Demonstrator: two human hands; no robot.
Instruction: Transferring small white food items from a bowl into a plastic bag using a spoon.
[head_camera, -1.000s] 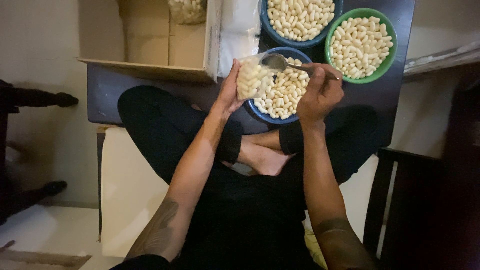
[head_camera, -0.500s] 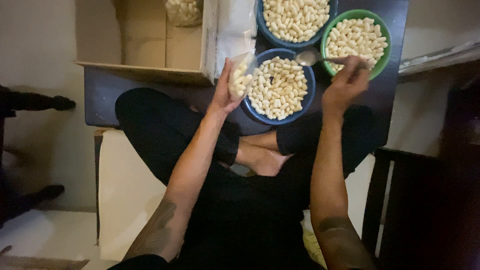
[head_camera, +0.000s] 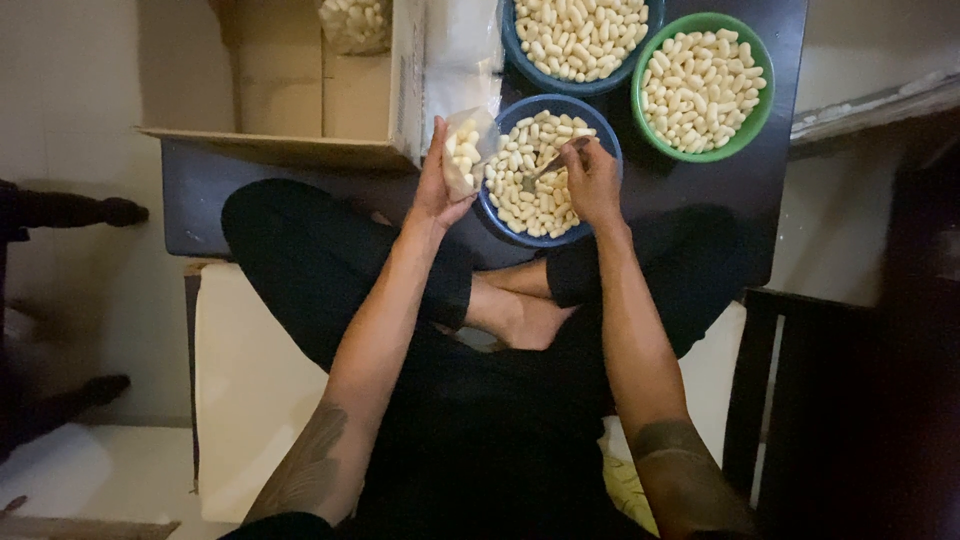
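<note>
Three bowls of pale, capsule-shaped pieces are sitting on the dark counter (head_camera: 700, 185) in front of a person who is sitting cross-legged in black clothing. The nearest one, a blue bowl (head_camera: 545, 168), is lying close to the counter's near edge, about midway along it; a second blue bowl (head_camera: 580, 40) is resting behind it toward the far edge, and a green bowl (head_camera: 703, 85) is standing beside that, nearer the right edge. The left hand (head_camera: 437, 180) is closing around a small clear bag (head_camera: 465, 150) that is partly filled with the same pale pieces — it is holding the bag upright just at the left rim of the nearest blue bowl, with the fingers wrapped round the bag's left side. The right hand (head_camera: 592, 178) is gripping the handle of a metal spoon (head_camera: 548, 165), and the spoon's end is dipping into the pieces inside that bowl; how full the spoon is cannot be told. An open cardboard box (head_camera: 300, 90) is occupying the far left part of the counter, its flap hanging toward the near edge, and another filled clear bag (head_camera: 355, 22) is lying inside it at the back. A sheet of clear plastic (head_camera: 460, 55) is resting between the box and the bowls — just behind the held bag.
</note>
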